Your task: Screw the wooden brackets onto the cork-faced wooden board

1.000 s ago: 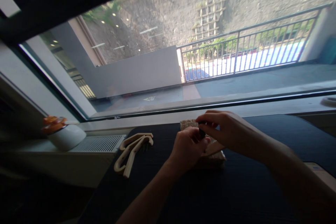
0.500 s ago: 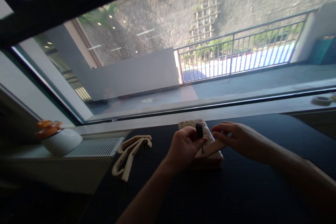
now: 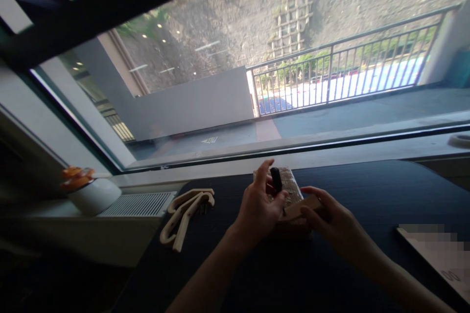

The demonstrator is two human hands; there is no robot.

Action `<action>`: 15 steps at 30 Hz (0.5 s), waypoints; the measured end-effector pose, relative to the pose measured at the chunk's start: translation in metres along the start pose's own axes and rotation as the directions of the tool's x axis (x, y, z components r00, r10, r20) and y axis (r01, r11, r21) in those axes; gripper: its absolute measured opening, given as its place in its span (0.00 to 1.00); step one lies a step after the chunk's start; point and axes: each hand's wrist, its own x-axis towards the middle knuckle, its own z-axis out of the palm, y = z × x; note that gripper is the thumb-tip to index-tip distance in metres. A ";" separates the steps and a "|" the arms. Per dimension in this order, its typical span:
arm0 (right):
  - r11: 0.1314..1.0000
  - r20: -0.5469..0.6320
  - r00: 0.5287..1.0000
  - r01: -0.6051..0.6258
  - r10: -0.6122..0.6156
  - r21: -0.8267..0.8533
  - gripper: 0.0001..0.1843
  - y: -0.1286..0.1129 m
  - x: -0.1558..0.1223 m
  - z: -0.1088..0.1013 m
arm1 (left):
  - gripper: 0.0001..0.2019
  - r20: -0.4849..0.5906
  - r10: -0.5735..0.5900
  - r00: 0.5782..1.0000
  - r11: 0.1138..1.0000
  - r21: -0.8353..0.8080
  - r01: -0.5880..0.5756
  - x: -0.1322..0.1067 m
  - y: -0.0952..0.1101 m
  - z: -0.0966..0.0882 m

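Observation:
My left hand (image 3: 259, 205) is around a screwdriver with a black handle (image 3: 276, 179), its index finger raised and its thumb near the handle. The screwdriver stands nearly upright, its dark shaft meeting a flat wooden piece (image 3: 295, 209). My right hand (image 3: 328, 212) grips the right end of that piece between thumb and fingers. Under the wood lies a brownish block (image 3: 290, 178) with a shiny, wrapped-looking top. Part of the block and the left end of the wood are hidden by my left hand.
Curved wooden hook-shaped pieces (image 3: 181, 220) lie on the dark table (image 3: 360, 190) to the left, with small thin screws or nails (image 3: 203, 208) beside them. A blurred pink panel (image 3: 436, 259) is at the right. A white-and-orange pot (image 3: 90, 193) stands on the sill by the window.
My right hand has lowered and closed on the wooden piece. My left index finger has lifted, and the screwdriver tilts slightly left. The pink panel has come into view.

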 end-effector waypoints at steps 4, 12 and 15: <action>0.999 -0.007 0.999 0.032 -0.032 0.017 0.22 0.001 0.000 -0.001 | 0.29 0.016 0.031 0.999 0.999 0.010 -0.031 0.001 -0.003 -0.001; 0.998 0.006 0.999 0.045 -0.045 -0.043 0.17 0.004 0.000 -0.001 | 0.15 -0.112 0.120 0.986 0.993 0.011 -0.119 0.007 0.000 -0.008; 0.991 0.030 0.996 0.084 -0.082 -0.100 0.16 0.001 -0.002 -0.004 | 0.15 -0.090 0.091 0.992 0.995 -0.036 -0.095 0.008 -0.002 -0.008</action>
